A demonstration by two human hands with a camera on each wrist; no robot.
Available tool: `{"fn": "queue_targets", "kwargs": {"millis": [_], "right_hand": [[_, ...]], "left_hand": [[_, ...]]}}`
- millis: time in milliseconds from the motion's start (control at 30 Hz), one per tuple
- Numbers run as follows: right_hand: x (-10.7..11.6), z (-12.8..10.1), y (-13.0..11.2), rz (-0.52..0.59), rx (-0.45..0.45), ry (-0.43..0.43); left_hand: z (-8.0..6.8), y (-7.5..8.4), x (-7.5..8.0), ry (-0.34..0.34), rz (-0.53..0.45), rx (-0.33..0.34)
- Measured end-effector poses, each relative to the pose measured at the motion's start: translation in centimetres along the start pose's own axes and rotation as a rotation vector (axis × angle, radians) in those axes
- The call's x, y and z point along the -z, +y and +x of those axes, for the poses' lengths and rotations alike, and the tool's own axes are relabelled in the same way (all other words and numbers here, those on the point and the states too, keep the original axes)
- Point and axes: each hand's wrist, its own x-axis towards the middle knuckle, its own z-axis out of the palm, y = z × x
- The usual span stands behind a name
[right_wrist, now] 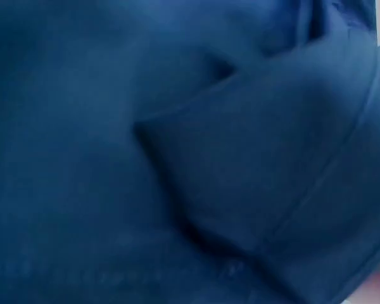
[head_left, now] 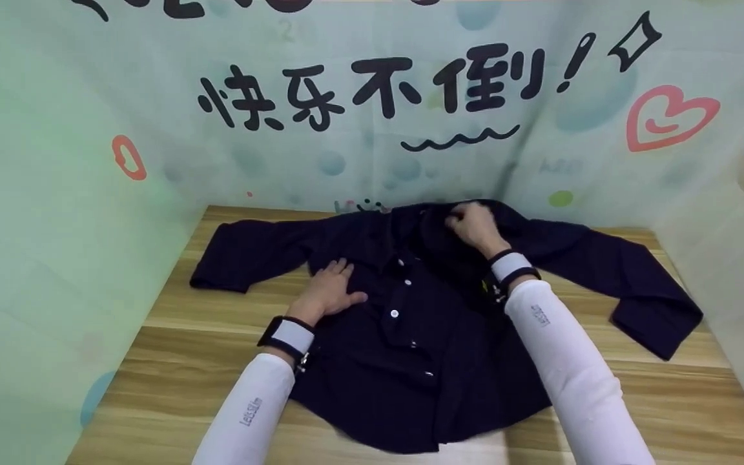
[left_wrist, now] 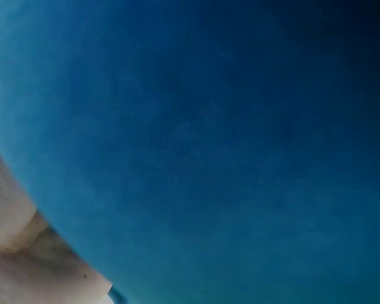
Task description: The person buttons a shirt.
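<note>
A dark navy button-up shirt (head_left: 372, 361) lies front up, its sleeves spread to both sides and several white buttons down the front. My left hand (head_left: 328, 290) rests on the left chest panel, fingers straight and thumb out to the side. Up by the collar, my right hand (head_left: 475, 227) has its fingers curled and pinches the shirt's cloth. Blue cloth fills most of the left wrist view, with part of the left hand (left_wrist: 31, 259) at the lower left edge. In the right wrist view, a folded flap of the shirt (right_wrist: 259, 145) shows close up.
The shirt lies on a wood-grain table (head_left: 204, 361). A pale printed curtain (head_left: 372, 155) with black characters hangs behind it and closes in both sides. The right sleeve (head_left: 630, 278) bends near the table's right edge.
</note>
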Motion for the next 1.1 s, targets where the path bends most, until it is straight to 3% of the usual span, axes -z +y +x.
{"fn": "queue_targets", "kwargs": {"millis": [100, 167, 333, 533, 800, 967, 1100], "right_hand": [[0.1, -0.1, 0.0, -0.033, 0.072, -0.261], [0.7, -0.4, 0.0, -0.031, 0.095, -0.330], [3.8, -2.3, -0.3, -0.056, 0.170, -0.242], [6.7, -7.1, 1.0, -0.065, 0.211, -0.161], [4.5, -12.4, 4.0, -0.050, 0.069, -0.156], [3.4, -13.0, 4.1, 0.106, 0.006, -0.188], [4.0, -13.2, 2.3, 0.238, -0.003, -0.195]], "left_hand": [[0.0, 0.0, -0.1, 0.006, -0.003, -0.001], [0.0, 0.0, -0.2, 0.008, -0.009, -0.005], [0.1, -0.1, -0.2, 0.010, -0.026, -0.007], [0.0, -0.2, 0.0, 0.004, -0.019, 0.001], [-0.1, -0.4, 0.0, 0.004, -0.029, 0.005], [-0.1, -0.4, -0.2, 0.015, -0.034, 0.003], [0.0, -0.2, -0.2, 0.025, -0.025, -0.001]]}}
